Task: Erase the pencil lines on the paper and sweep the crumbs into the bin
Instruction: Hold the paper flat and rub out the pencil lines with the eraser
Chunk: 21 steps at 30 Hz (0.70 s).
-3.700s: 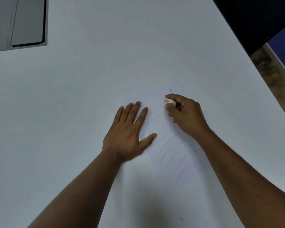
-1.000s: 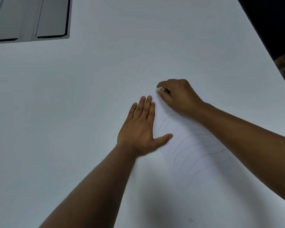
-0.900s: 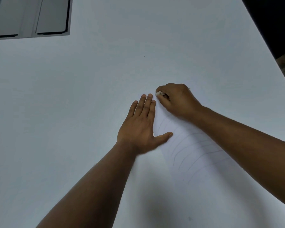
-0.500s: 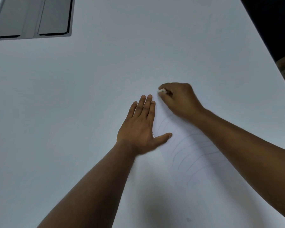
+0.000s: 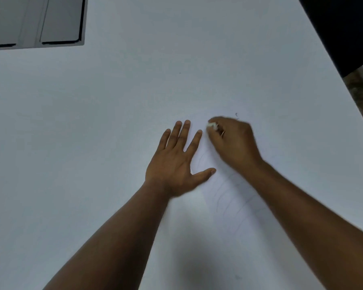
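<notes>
The left hand (image 5: 174,162) lies flat with fingers spread on the paper (image 5: 235,206). Just right of it, the blurred right hand (image 5: 233,143) pinches a white eraser (image 5: 212,125) against the paper, which rests on the white surface (image 5: 92,122).

I can read no text, label, brand, number or sign anywhere in my head view. The only marks are faint curved pencil lines (image 5: 228,197) on the paper (image 5: 249,237), and they form no letters or figures. A tiny dark squiggle (image 5: 236,115) lies just beyond my right hand (image 5: 233,143); it is too small to tell what it is. The white eraser (image 5: 212,125) pinched in that hand shows no print that I can make out. The grey panel (image 5: 36,21) at the far left bears no lettering.
</notes>
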Each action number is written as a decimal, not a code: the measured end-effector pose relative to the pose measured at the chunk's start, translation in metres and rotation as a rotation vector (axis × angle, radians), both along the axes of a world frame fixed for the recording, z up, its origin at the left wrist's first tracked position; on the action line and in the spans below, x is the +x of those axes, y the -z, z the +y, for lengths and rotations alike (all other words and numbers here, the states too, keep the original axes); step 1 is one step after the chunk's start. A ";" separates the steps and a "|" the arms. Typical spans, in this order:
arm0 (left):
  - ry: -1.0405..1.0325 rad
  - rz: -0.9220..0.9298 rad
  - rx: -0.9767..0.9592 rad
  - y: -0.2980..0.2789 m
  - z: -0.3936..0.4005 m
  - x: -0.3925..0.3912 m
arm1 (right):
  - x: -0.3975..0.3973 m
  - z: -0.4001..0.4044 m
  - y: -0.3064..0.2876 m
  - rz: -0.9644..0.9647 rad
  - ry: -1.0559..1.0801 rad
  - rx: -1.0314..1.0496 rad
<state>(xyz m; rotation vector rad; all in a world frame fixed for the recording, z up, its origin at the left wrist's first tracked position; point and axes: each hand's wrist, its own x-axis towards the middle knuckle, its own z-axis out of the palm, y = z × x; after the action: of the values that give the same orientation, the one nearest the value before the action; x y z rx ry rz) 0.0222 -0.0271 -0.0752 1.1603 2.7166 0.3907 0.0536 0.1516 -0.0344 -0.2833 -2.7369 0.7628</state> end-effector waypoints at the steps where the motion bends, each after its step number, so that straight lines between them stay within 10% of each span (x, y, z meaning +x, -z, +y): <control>1: 0.005 0.008 -0.001 0.001 0.000 0.000 | 0.008 -0.009 0.003 -0.018 -0.018 0.001; 10: -0.017 -0.013 -0.048 -0.004 0.001 0.001 | 0.022 0.029 0.021 -0.008 0.186 0.305; 21: -0.011 -0.016 -0.060 -0.005 0.001 0.000 | 0.031 0.037 0.018 0.032 0.181 0.072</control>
<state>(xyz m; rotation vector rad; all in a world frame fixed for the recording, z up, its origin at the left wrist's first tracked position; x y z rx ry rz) 0.0225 -0.0262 -0.0707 1.1227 2.7024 0.3164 0.0845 0.1883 -0.0525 -0.4909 -2.6564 0.6140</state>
